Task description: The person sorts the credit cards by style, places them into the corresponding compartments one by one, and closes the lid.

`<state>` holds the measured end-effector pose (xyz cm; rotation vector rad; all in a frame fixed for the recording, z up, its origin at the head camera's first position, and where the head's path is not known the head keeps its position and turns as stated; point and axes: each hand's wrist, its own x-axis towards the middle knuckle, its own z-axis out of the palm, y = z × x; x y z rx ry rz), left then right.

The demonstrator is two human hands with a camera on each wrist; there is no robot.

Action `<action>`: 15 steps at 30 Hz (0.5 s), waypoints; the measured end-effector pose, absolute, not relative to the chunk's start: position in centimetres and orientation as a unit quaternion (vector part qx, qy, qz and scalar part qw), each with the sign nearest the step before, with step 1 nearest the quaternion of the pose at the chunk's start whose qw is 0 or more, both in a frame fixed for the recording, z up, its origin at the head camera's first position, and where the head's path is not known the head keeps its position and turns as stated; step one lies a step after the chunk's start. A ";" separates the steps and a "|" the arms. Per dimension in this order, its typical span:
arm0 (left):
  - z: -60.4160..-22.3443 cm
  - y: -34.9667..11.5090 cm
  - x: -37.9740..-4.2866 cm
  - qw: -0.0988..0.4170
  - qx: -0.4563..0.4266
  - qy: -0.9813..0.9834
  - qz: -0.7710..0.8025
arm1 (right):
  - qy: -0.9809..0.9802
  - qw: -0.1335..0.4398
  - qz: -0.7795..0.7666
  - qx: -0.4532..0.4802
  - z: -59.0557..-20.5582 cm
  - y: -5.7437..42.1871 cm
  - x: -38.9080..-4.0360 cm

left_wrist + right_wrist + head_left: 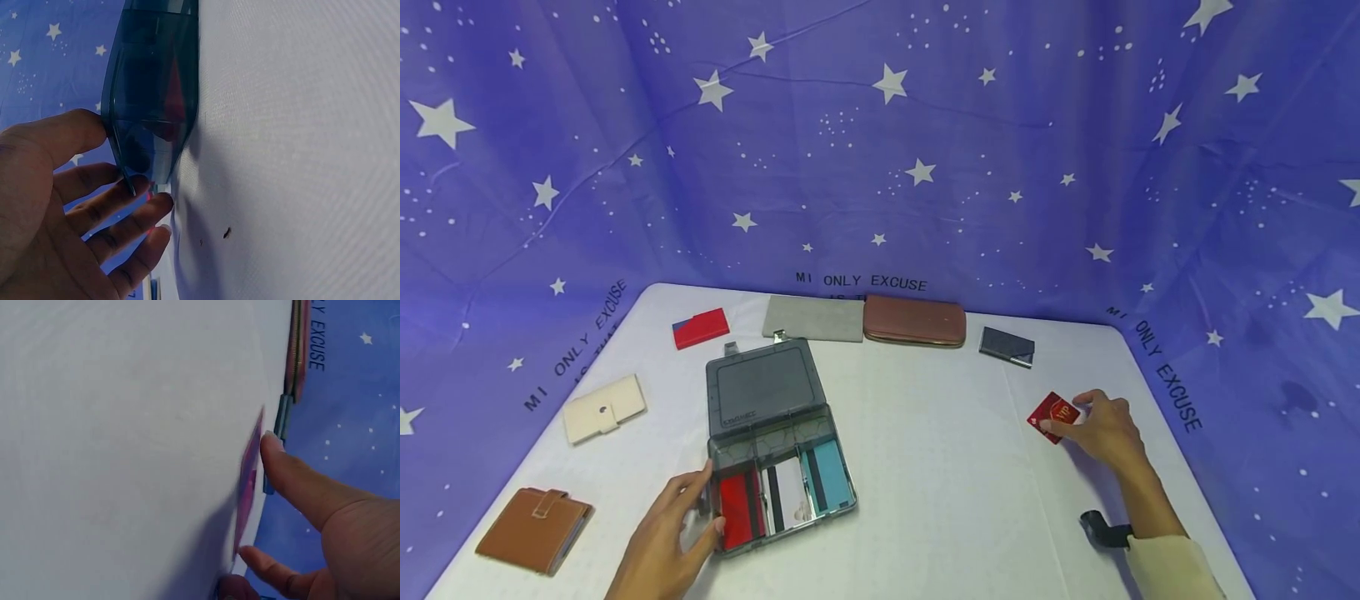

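Observation:
A grey see-through plastic case (766, 387) lies with its lid raised back, left of the table's middle. Its compartments hold a red card (737, 510), a white card (790, 492) and a teal card (829, 473), each with a black stripe. My left hand (664, 529) touches the case's left side, thumb and fingers spread along the rim. In the left wrist view the thumb (81, 134) meets the rim near the corner. Over at the right, my right hand (1105, 429) pinches a red VIP card (247, 481) by its edges, tilted close over the table.
Along the back lie a red card holder (702, 329), a grey wallet (814, 319), a brown zip wallet (914, 322) and a dark card case (1007, 347). A cream wallet (604, 408) and a tan wallet (533, 531) lie left. A black pipe-shaped object (1103, 530) sits by the right forearm.

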<state>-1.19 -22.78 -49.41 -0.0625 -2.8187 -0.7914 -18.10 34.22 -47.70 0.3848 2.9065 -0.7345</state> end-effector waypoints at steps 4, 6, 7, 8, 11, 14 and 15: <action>-49.2 -22.8 -1.2 0.093 -0.014 -0.959 -0.269 | 0.962 0.067 -0.239 0.111 -48.1 34.1 -18.5; -49.1 -22.7 -1.2 0.089 -0.011 -0.959 -0.269 | 0.961 0.064 -0.256 0.083 -48.1 33.7 -18.7; -49.1 -22.7 -1.2 0.088 -0.011 -0.959 -0.269 | 0.958 0.062 -0.274 0.064 -48.2 33.4 -18.8; -49.1 -22.7 -1.2 0.087 -0.010 -0.959 -0.269 | 0.952 0.060 -0.295 0.047 -48.3 33.1 -18.9; -49.2 -22.7 -1.2 0.082 -0.008 -0.960 -0.268 | 0.927 0.066 -0.368 0.003 -48.3 31.5 -18.9; -49.2 -22.7 -1.2 0.076 -0.004 -0.961 -0.267 | 0.894 0.080 -0.440 -0.024 -48.2 29.0 -18.6; -49.2 -22.6 -1.3 0.074 -0.003 -0.961 -0.267 | 0.883 0.087 -0.460 -0.034 -48.1 28.0 -18.5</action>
